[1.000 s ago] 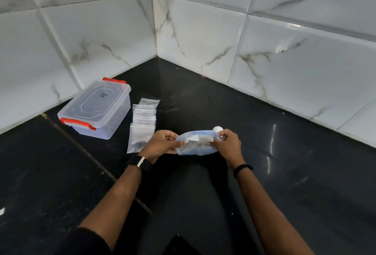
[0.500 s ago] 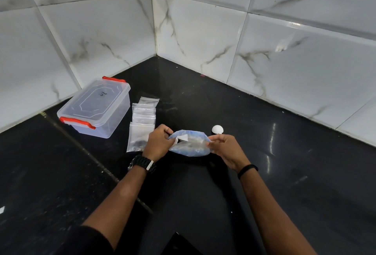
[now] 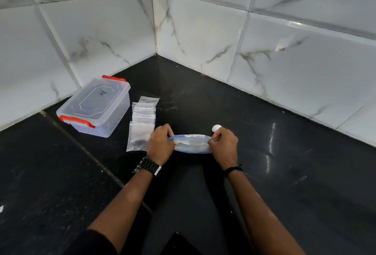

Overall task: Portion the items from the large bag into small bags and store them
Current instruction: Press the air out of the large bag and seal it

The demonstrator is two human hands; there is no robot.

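Observation:
The large bag (image 3: 191,144), bluish clear plastic with white print, is stretched flat between both hands just above the black counter. My left hand (image 3: 160,142) grips its left end and my right hand (image 3: 223,144) grips its right end, fingers curled round the plastic. To the left lies a row of several small clear zip bags (image 3: 142,120), overlapping one another; the nearest holds something dark at its bottom. My left hand hides that bag's lower right corner.
A clear plastic box (image 3: 95,108) with a lid and red clips stands at the left by the marble wall. A small white round object (image 3: 216,128) sits just behind my right hand. White tiled walls meet in a corner at the back.
Both hands have drawn apart and pulled the large bag out flat and long. The bag was crumpled and held higher one second ago.

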